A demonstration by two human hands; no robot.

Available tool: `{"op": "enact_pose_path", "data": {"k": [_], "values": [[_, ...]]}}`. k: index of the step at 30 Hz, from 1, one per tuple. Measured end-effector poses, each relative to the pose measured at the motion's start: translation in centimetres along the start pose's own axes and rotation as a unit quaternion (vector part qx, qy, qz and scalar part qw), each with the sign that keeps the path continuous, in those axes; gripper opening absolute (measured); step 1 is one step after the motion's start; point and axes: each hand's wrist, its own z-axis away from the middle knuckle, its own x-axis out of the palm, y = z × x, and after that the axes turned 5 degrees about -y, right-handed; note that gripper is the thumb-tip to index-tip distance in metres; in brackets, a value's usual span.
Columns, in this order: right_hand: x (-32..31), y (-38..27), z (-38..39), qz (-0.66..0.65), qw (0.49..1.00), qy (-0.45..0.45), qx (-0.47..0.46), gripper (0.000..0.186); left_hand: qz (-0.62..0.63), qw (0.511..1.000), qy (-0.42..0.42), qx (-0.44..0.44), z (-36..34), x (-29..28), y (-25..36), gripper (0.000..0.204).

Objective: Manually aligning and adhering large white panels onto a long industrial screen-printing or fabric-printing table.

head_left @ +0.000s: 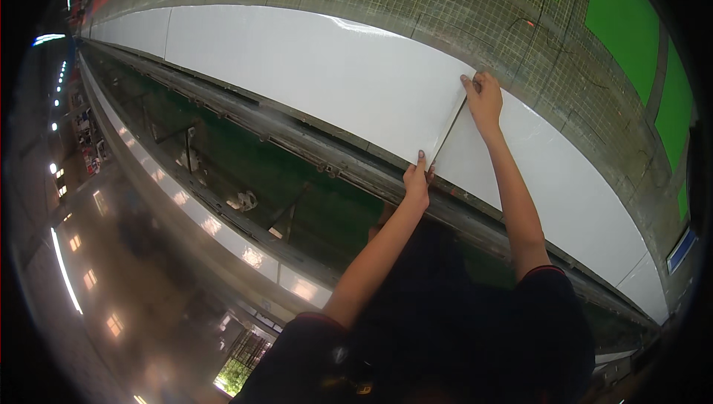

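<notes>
A long white glossy panel (297, 70) lies across the line in front of me, its right end bordering a second white panel (549, 151). A narrow dark gap (448, 134) shows between the two. My left hand (418, 183) is closed on the near corner of the first panel's right end, thumb on top, some fingers hidden below the edge. At the far corner of the same end, my right hand (484, 99) is bent over the edge, its fingers closed around it. The panel's end looks slightly raised at the gap.
Beyond the panels runs a grid-patterned grey surface (416, 10) with green areas (624, 25). A dark metal rail (297, 148) follows the near edge, above a green recess (245, 159) with loose scraps. Another glossy pale strip (212, 226) runs behind on the left.
</notes>
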Motion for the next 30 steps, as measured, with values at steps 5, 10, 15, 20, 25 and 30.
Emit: {"op": "enact_pose_path", "data": {"k": [5,10,15,20,25,30], "values": [[1.6,0.6,0.5,0.026,0.998,0.048,-0.012,0.031,-0.040,0.997,0.063,0.008,-0.8,0.4,-0.5,0.040],[2.5,0.8,0.3,0.036,0.997,0.072,-0.003,0.030,-0.055,0.998,0.030,-0.015,-1.0,-0.6,0.4,0.039],[1.9,0.2,-0.8,0.077,0.995,0.060,0.001,0.030,-0.085,0.995,0.015,-0.057,-1.8,-0.6,1.7,0.038],[-0.1,-2.1,-1.2,0.026,0.995,0.049,0.088,0.034,-0.187,0.976,0.034,-0.110,-1.2,0.1,4.7,0.046],[2.4,-4.4,1.0,-0.001,0.993,0.117,0.021,0.042,-0.348,0.936,-0.008,-0.059,-1.8,-4.9,5.7,0.057],[3.6,-4.2,10.7,0.135,0.991,0.010,-0.025,0.033,-0.656,0.703,0.031,0.271,2.6,-5.2,3.0,0.041]]}}
